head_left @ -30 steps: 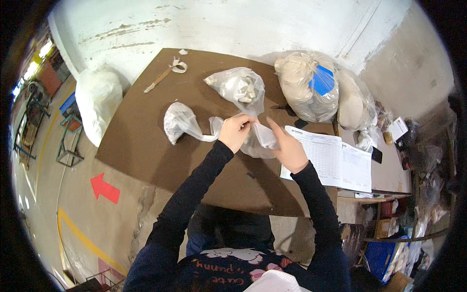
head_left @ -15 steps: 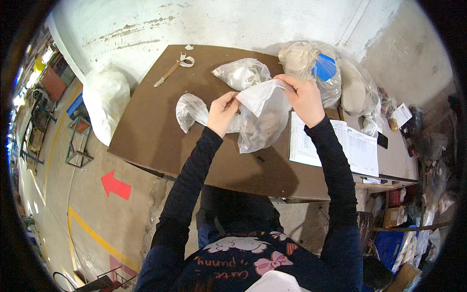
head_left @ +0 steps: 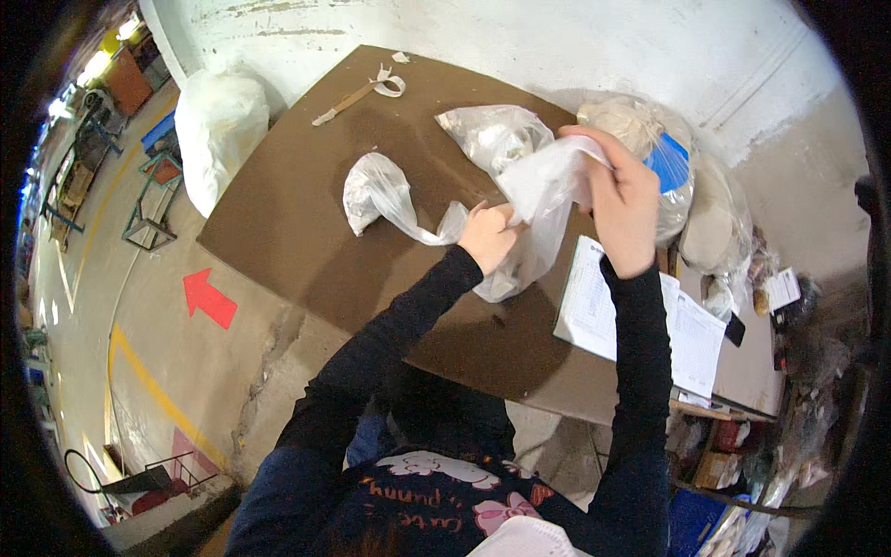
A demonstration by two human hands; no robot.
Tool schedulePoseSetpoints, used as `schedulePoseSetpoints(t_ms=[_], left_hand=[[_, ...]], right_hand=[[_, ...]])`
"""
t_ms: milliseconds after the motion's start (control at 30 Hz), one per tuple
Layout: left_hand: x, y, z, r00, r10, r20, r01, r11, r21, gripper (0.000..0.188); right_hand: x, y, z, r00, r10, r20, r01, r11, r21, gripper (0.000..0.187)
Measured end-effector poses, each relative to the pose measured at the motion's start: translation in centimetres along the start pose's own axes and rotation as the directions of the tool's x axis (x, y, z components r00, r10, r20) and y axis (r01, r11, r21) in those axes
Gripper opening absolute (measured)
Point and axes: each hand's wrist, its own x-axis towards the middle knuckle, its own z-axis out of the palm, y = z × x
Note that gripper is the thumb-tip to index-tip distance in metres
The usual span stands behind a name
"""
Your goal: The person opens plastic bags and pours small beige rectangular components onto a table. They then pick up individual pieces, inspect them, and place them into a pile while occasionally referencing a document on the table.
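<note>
Clear plastic bag [head_left: 543, 246]: between the two hands over the table [head_left: 278, 223], right of the small filled bag [head_left: 371, 190], nearer than the far filled bag [head_left: 501, 139]; I can't tell whether its bottom rests.
Left hand [head_left: 489, 239]: fingers curled closed at the bag's left edge.
Right hand [head_left: 626, 200]: fingers bent over its gathered top, thumb slightly apart.
Bag handling: working the upper part, I'd judge; the next move calls for steady grips on slippery plastic.

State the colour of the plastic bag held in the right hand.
The plastic bag is whitish and translucent, showing best in the head view.
</note>
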Motion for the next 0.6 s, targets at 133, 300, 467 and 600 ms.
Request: schedulePoseSetpoints(t_ms=[133,300,467,600], left_hand=[[1.7,3.7,-1.3,0.980,-0.193,0.055,0.197,0.877,-0.437,0.026],[3.5,0.9,0.1,0.953,-0.296,0.059,0.201,0.478,-0.855,0.026],[4.6,-1.5,-1.6,0.928,-0.361,0.096,0.128,0.065,-0.990,0.016],[4.3,-3.6,-2.6,0.961,-0.278,-0.002,-0.018,-0.055,-0.998,0.010]], right_hand=[[-4.1,2.0,-1.1,0.988,0.154,-0.014,-0.134,0.897,0.421,0.052],[-13.2,9.9,1.4,0.916,0.396,0.067,-0.398,0.873,0.281,0.074],[-17.8,10.3,5.2,0.924,0.309,0.228,-0.311,0.950,-0.024,0.089],[-19.4,10.5,7.5,0.950,0.248,0.190,-0.197,0.948,-0.250,0.086]])
